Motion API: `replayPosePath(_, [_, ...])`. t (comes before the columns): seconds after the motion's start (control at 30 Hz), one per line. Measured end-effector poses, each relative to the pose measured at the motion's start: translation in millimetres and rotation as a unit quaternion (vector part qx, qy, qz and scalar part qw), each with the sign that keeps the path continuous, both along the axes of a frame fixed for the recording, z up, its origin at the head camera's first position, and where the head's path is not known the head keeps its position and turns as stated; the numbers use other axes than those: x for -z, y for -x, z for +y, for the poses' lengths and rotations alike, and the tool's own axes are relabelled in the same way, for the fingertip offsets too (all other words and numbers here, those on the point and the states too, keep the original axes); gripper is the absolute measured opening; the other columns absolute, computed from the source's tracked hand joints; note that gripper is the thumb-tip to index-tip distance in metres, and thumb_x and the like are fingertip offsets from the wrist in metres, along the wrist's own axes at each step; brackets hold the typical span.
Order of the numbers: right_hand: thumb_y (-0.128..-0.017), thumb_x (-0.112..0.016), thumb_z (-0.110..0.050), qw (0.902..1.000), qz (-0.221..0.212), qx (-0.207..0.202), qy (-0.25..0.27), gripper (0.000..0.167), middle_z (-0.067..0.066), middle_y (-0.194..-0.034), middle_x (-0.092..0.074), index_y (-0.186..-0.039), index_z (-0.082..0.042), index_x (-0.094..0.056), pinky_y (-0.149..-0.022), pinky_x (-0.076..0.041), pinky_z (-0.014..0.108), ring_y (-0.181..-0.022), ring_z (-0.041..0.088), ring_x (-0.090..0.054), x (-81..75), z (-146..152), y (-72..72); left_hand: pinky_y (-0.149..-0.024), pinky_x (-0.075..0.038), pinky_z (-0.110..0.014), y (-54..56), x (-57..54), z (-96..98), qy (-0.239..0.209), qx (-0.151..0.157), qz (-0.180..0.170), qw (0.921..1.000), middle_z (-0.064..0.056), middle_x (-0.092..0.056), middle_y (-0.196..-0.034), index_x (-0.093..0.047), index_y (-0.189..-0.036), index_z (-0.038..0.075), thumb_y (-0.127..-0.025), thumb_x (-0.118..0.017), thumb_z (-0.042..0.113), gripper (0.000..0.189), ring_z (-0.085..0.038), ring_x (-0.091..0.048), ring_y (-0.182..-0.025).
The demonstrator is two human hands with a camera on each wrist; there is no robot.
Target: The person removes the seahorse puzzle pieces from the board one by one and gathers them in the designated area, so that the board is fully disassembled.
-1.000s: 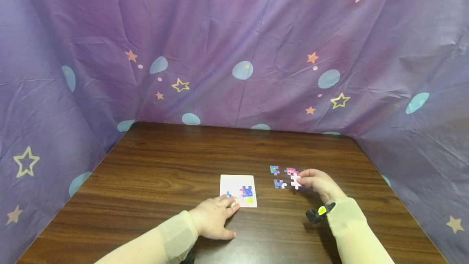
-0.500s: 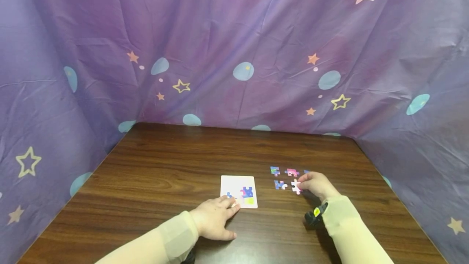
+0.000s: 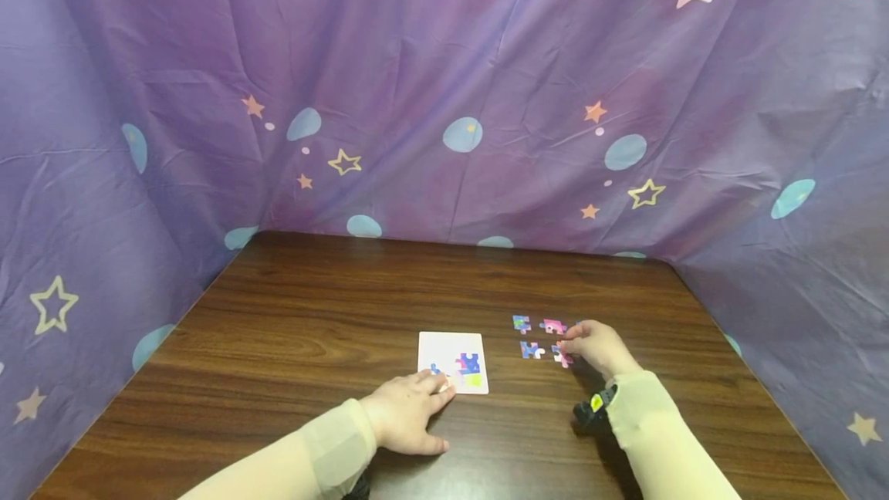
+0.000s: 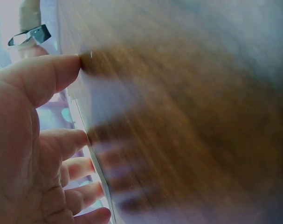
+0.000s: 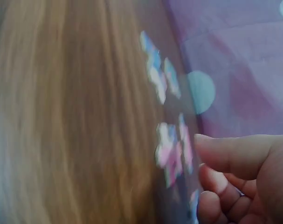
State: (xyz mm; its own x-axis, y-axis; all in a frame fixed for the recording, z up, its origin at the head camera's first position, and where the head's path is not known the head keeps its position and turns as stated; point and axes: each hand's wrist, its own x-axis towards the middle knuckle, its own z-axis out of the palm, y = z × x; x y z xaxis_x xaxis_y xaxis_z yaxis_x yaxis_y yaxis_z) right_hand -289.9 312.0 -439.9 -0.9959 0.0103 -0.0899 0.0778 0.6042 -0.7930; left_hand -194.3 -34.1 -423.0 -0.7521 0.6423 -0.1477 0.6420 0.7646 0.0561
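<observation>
My left hand (image 3: 410, 411) lies on the table, fingertips on the lower left edge of a white square puzzle board (image 3: 436, 344). Partly covered by those fingers, a few colored pieces show on it. My right hand (image 3: 600, 349) is over the loose pieces, fingers loosely curled. Nearest it is a pink and blue puzzle piece (image 3: 562, 355); in the right wrist view a gap shows between this piece (image 5: 168, 154) and my fingertips. Just behind lies a pink puzzle piece (image 3: 553, 326). Two blue pieces, one near (image 3: 531, 349) and one far (image 3: 521, 322), lie to the left.
The dark wood table (image 3: 312, 307) runs back to a purple curtain (image 3: 389, 76) with stars, which also closes off both sides. Behind my right hand another bluish piece (image 5: 194, 205) is mostly hidden.
My right hand has brought the puzzle piece slightly nearer and down to the table. Its visible pattern has changed from mostly white to pink and blue. My left hand has stayed put.
</observation>
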Motion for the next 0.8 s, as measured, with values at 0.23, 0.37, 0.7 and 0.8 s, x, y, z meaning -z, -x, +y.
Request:
replayPosePath(0.23, [-0.084, -0.068, -0.004, 0.9968, 0.020, -0.005, 0.077, 0.018, 0.007, -0.074, -0.061, -0.097, 0.006, -0.059, -0.044, -0.043, 0.026, -0.051, 0.012, -0.049, -10.1, -41.2, 1.5, -0.108, -0.036, -0.043, -0.9, -1.4, -1.1, -0.003, -0.005, -0.005, 1.0000, -0.002, -0.038, -0.151, -0.044, -0.146, 0.021, -0.081, -0.059, 0.063, 0.078, -0.028, -0.038, -0.136])
replayPosePath(0.37, [-0.083, -0.071, -0.007, 0.9967, 0.030, -0.024, 0.071, 0.017, 0.004, -0.078, -0.063, -0.094, 0.002, -0.063, -0.052, -0.041, 0.026, -0.061, 0.014, -0.051, -10.6, -66.6, 1.8, -0.108, -0.036, -0.044, -1.0, -1.1, -0.3, -0.003, -0.002, -0.004, 1.0000, -0.002, -0.038, -0.151, -0.044, -0.146, 0.021, -0.081, -0.059, 0.063, 0.079, -0.028, -0.038, -0.136])
replayPosePath(0.7, [-0.077, -0.073, -0.002, 0.9924, 0.036, -0.051, 0.106, 0.015, 0.004, -0.078, -0.065, -0.090, 0.001, -0.066, -0.067, -0.047, 0.028, -0.072, 0.014, -0.057, 3.7, -120.3, 2.0, -0.107, -0.037, -0.044, 0.0, 0.9, 0.8, -0.001, 0.003, 0.002, 1.0000, -0.003, -0.039, -0.150, -0.045, -0.145, 0.021, -0.081, -0.059, 0.064, 0.079, -0.028, -0.040, -0.135])
replayPosePath(0.8, [-0.075, -0.073, -0.001, 0.9906, 0.030, -0.062, 0.119, 0.018, 0.004, -0.078, -0.064, -0.091, 0.002, -0.066, -0.066, -0.047, 0.028, -0.072, 0.014, -0.057, 8.7, -130.1, 1.3, -0.107, -0.037, -0.044, 0.3, 1.2, 0.9, -0.003, 0.003, 0.002, 1.0000, -0.003, -0.039, -0.150, -0.045, -0.145, 0.020, -0.081, -0.059, 0.064, 0.079, -0.029, -0.040, -0.135])
